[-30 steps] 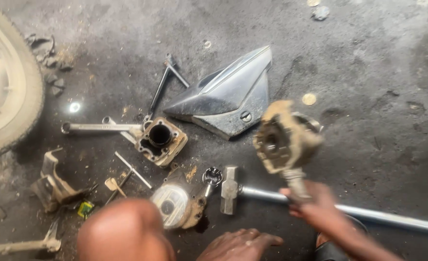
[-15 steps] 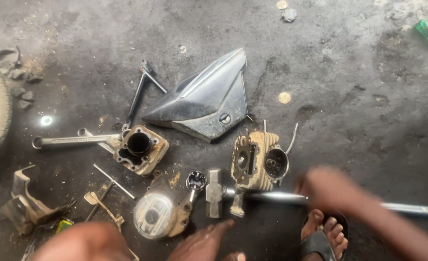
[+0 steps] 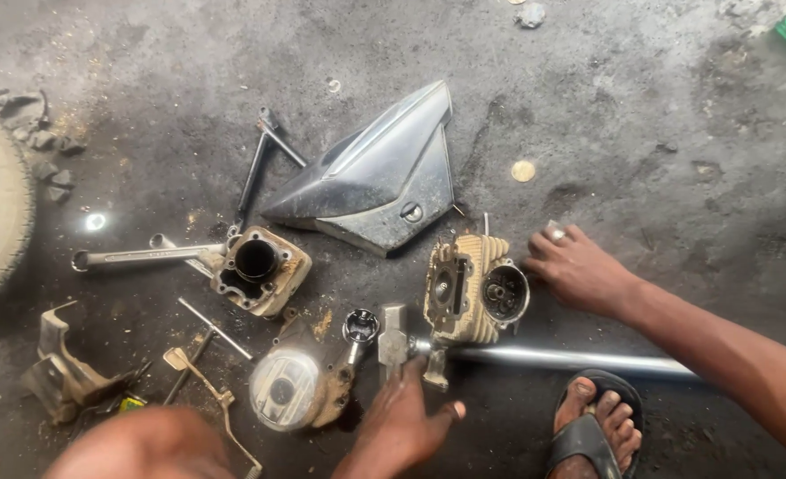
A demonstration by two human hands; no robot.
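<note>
Head (image 3: 468,288) sits on floor, propped against bar (image 3: 579,359). Right hand (image 3: 579,270) touches its finned side, fingers spread, nothing gripped. Left hand (image 3: 406,417) grips hammer (image 3: 394,335) beside it. Steady head firmly; keep fingers off hammer path.

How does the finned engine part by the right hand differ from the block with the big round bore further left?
The finned cylinder head leans against the long steel bar, its round port facing sideways; the bored cylinder block lies flat, bore facing up. The right hand reaches the cylinder head; no hand touches the cylinder block. Both are grimy tan metal engine castings on the dark floor.
</note>
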